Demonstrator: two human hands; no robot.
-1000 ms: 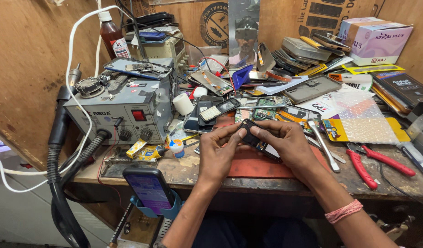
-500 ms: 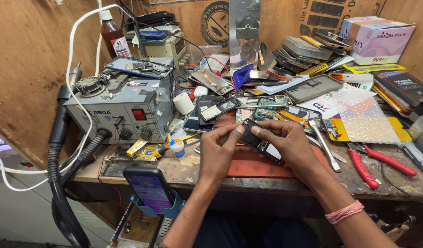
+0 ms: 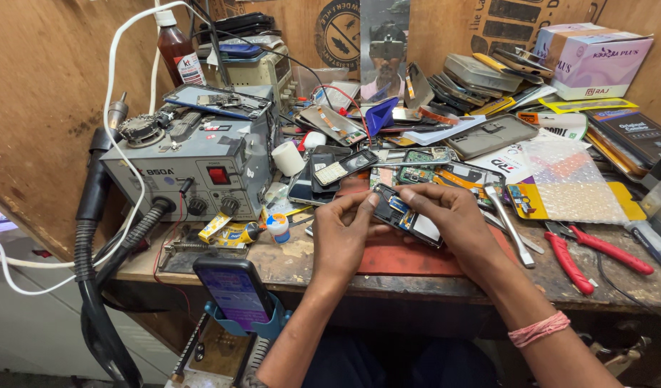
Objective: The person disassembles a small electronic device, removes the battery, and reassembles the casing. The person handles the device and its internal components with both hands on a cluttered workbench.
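Holding an opened phone [image 3: 406,215] between both hands, a person works over a crowded repair tabletop [image 3: 302,259], seen from the head camera, the only view there is. The left hand [image 3: 343,237] closes on the phone's near end, thumb and forefinger pinched at its top corner; the right hand [image 3: 449,219] clamps the far side, fingertips curled over the exposed circuit board (its back cover looks to be off). The phone sits tilted, lifted just above a red work mat [image 3: 409,255], roughly at the middle of the tabletop.

By the look of it, the step in hand is fine work inside the body, seating or freeing a small part near the top edge. The next move seems to call for a steady pinch and light pressure, since the board's connectors appear delicate.

Around the hands: a grey hot-air rework station [image 3: 190,169] to the left with its black hose [image 3: 93,273], a second phone [image 3: 233,291] lit in a blue cradle at the front edge, red-handled pliers [image 3: 596,251] well to the right, and a metal spudger [image 3: 510,226] just beside the right hand.

Against the frame a second ago, the hands hold nearly the same grip; the phone has tipped slightly and the left fingertips have crept toward its upper corner.
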